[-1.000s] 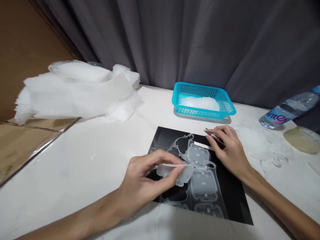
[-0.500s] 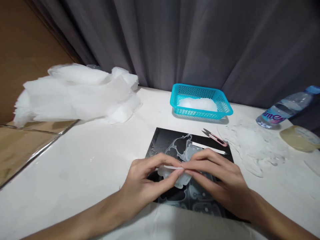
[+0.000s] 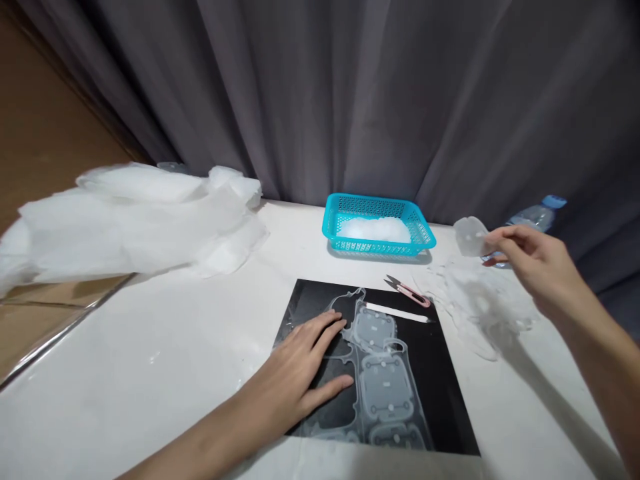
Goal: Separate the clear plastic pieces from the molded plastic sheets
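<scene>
My right hand (image 3: 537,260) is raised at the right, pinching a small rounded piece of translucent plastic (image 3: 470,237) by its edge. It is above the scraps of clear plastic and in front of the water bottle. My left hand (image 3: 307,363) lies with fingers spread on the black board (image 3: 440,400), touching the left part of a translucent plastic sheet (image 3: 386,387). That sheet has several rounded panels with small dots in them, and its left side shows open cut-outs. A white pen-like stick (image 3: 397,312) and pink-handled thread snips (image 3: 407,291) lie across the board's far edge.
Behind the board stands a turquoise basket (image 3: 380,248) with white translucent pieces inside. Clear plastic scraps (image 3: 480,300) are heaped at the right, near a water bottle (image 3: 535,217). White wrapping sheets (image 3: 135,227) pile up at the left, beside cardboard (image 3: 45,133). A grey curtain (image 3: 300,100) hangs behind.
My hands have parted. The right one has carried the translucent piece up and to the right, while the left has let go and come down flat on the board. The view has shifted right.
</scene>
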Tool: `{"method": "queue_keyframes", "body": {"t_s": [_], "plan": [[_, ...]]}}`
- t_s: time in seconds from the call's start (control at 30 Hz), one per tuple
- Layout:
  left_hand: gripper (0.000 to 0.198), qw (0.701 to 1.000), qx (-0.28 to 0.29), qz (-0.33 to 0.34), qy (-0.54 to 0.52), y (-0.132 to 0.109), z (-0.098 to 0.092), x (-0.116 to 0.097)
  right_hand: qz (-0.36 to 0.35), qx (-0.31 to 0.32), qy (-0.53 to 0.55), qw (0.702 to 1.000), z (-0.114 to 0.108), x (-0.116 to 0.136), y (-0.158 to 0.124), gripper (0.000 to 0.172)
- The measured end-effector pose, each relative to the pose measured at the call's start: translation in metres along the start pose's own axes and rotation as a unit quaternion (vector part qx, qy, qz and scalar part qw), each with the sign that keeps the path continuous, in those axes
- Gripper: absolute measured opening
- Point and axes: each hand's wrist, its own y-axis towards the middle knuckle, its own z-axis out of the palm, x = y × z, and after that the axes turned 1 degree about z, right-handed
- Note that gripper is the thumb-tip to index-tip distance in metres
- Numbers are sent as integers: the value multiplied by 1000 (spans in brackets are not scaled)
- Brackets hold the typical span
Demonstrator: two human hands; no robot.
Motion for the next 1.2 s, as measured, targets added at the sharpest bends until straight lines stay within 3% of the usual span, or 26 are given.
{"method": "queue_keyframes", "body": {"t_s": [0.1,0.27,0.47,0.7,0.83,0.97,1.2], "plan": [[70,998,-17,26,62,1,6,7,15,-6,-8,1000,-15,-3,7,11],[81,990,-40,38,127,6,11,20,4,117,-7,993,-14,-2,4,28],[80,983,-59,22,170,12,7,37,2,189,-21,982,-11,-5,5,46],[79,985,-55,7,165,16,1,50,-14,249,-39,968,-3,10,-2,53],[80,986,-52,4,160,17,0,55,-28,283,-41,958,-1,5,-2,50],[80,987,-38,1,158,20,-2,56,-17,249,-79,965,-11,-11,8,52],[76,990,-34,2,133,23,-7,56,56,178,-127,974,-48,-42,30,47]]}}
